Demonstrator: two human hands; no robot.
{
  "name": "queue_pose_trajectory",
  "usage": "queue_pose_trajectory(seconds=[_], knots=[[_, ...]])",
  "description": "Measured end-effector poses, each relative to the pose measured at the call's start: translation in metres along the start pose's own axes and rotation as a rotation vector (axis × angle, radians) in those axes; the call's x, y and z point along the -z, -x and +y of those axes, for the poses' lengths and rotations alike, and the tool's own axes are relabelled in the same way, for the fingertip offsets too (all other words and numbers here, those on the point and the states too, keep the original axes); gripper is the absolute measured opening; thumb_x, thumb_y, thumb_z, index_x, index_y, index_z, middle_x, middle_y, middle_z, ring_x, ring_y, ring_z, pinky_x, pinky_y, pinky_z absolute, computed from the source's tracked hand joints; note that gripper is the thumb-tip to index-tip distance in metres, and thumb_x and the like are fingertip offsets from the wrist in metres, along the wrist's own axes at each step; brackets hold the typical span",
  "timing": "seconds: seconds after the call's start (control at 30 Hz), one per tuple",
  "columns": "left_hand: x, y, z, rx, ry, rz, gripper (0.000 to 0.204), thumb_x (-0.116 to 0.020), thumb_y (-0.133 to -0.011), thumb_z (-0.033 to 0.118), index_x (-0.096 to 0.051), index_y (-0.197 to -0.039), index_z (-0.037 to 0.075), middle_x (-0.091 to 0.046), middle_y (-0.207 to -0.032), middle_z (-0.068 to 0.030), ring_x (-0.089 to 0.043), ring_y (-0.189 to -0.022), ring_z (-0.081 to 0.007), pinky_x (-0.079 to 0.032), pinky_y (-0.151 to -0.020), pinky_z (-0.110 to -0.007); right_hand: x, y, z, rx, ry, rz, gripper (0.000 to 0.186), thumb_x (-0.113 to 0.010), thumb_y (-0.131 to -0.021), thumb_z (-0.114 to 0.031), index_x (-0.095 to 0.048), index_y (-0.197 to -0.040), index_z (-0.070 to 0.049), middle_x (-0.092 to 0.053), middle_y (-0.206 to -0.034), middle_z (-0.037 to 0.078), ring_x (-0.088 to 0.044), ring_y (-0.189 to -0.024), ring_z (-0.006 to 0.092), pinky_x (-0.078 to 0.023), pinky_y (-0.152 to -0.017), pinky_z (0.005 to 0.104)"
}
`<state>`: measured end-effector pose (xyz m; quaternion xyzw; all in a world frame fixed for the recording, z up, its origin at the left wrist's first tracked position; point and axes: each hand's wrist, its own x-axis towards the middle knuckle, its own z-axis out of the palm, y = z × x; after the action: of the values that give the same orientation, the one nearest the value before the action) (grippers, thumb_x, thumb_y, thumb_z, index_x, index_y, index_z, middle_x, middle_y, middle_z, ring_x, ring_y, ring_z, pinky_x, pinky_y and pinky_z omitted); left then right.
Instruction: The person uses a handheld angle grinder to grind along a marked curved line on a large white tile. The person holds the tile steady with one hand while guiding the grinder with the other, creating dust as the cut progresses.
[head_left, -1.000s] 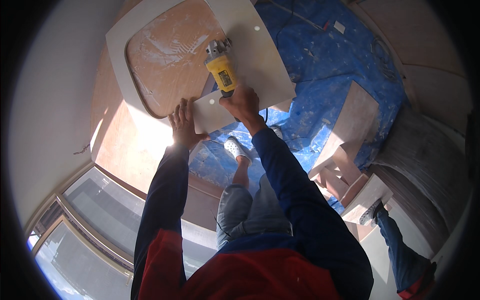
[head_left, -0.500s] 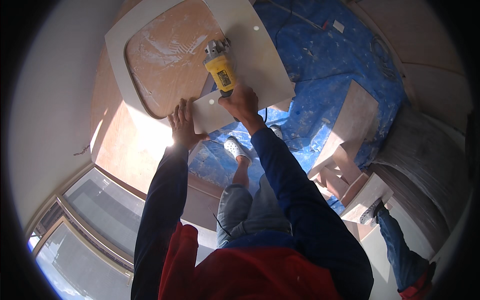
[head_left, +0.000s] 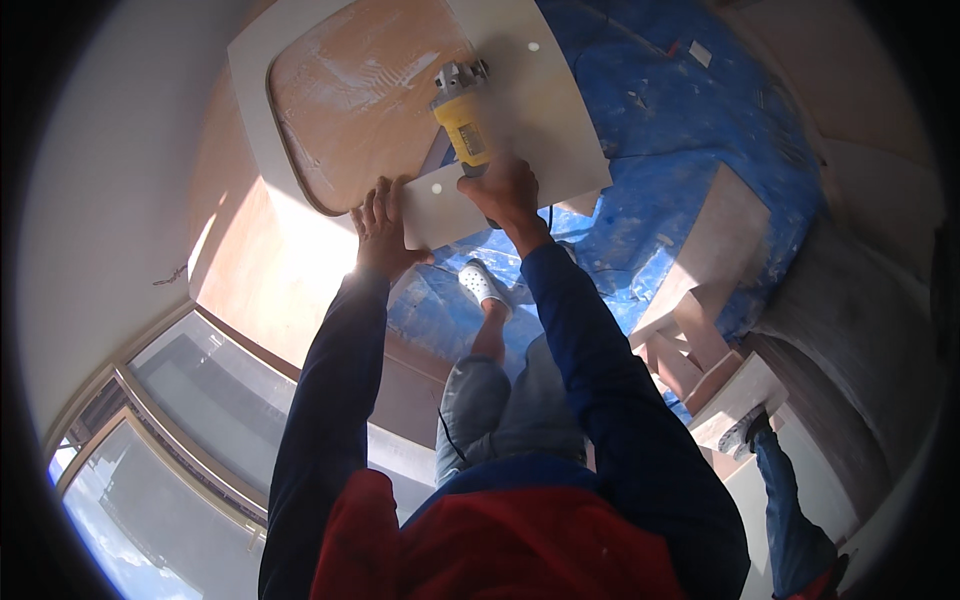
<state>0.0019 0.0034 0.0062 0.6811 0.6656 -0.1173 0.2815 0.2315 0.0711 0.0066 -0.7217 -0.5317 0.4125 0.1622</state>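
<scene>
Closest in, dark-blue sleeves (head_left: 330, 400) ran straight out, and here was the grip: the right hand (head_left: 512, 192) clamped round the rear of a yellow grinder (head_left: 463, 118), seemingly for control from behind the metal head. Across from it, the left hand (head_left: 383, 232) had its thumb spread from fingers laid along the near rim of a pale panel (head_left: 545, 100), probably steadying it. The grinder sat over that panel, head by the cut-out's right edge (whether it touched, I couldn't tell!). Underneath, a wooden surface (head_left: 245, 250) backed the left part; the right part jutted over blue sheeting (head_left: 660, 130), perhaps spread against mess. Off right, another person's shoe (head_left: 742, 432) met a pale offcut (head_left: 745, 395).
</scene>
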Motion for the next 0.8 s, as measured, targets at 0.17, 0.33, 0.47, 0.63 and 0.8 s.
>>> queue_pose_trajectory(seconds=[0.17,0.33,0.47,0.63,0.8], knots=[[-0.005,-0.001,-0.004,-0.011,-0.009,0.006,0.16,-0.108,-0.057,0.04,-0.007,-0.177,0.015,-0.012,-0.182,-0.0233,-0.011,-0.168,-0.0472,-0.01,-0.133,-0.072,0.01,0.004,-0.004,0.031,-0.013,-0.031,0.082,-0.085,-0.072,-0.029,-0.053,-0.14,0.005,-0.076,-0.118,0.033,-0.074,-0.111,0.0507,-0.059,-0.101,0.0522],[-0.008,-0.002,-0.009,-0.035,-0.021,0.038,0.16,-0.107,-0.055,0.044,-0.008,-0.177,0.015,-0.015,-0.181,-0.0242,-0.015,-0.167,-0.0474,-0.012,-0.132,-0.073,0.015,0.007,-0.011,0.011,-0.014,-0.042,0.08,-0.085,-0.073,-0.031,-0.053,-0.136,0.004,-0.075,-0.12,0.033,-0.074,-0.114,0.0506,-0.058,-0.103,0.0526],[-0.011,-0.001,-0.008,-0.042,-0.034,0.051,0.16,-0.107,-0.054,0.046,-0.009,-0.176,0.015,-0.017,-0.18,-0.0246,-0.018,-0.166,-0.0476,-0.012,-0.131,-0.074,0.015,0.006,-0.012,-0.01,-0.002,-0.041,0.083,-0.09,-0.072,-0.031,-0.052,-0.138,0.003,-0.077,-0.115,0.029,-0.076,-0.108,0.047,-0.06,-0.098,0.0525],[-0.011,-0.003,-0.007,-0.029,-0.029,0.045,0.16,-0.108,-0.054,0.046,-0.008,-0.177,0.016,-0.016,-0.181,-0.0231,-0.017,-0.167,-0.0468,-0.012,-0.132,-0.072,0.013,0.004,-0.011,-0.006,0.004,-0.015,0.082,-0.093,-0.071,-0.028,-0.053,-0.135,0.003,-0.077,-0.112,0.027,-0.077,-0.105,0.0455,-0.06,-0.096,0.0526],[-0.01,-0.004,-0.007,-0.018,-0.024,0.026,0.16,-0.108,-0.054,0.046,-0.009,-0.177,0.016,-0.016,-0.182,-0.0222,-0.016,-0.167,-0.0461,-0.013,-0.132,-0.072,0.014,0.005,-0.012,0.002,-0.019,-0.011,0.08,-0.093,-0.071,-0.028,-0.054,-0.135,0.002,-0.077,-0.113,0.025,-0.076,-0.106,0.0452,-0.06,-0.096,0.0522]])
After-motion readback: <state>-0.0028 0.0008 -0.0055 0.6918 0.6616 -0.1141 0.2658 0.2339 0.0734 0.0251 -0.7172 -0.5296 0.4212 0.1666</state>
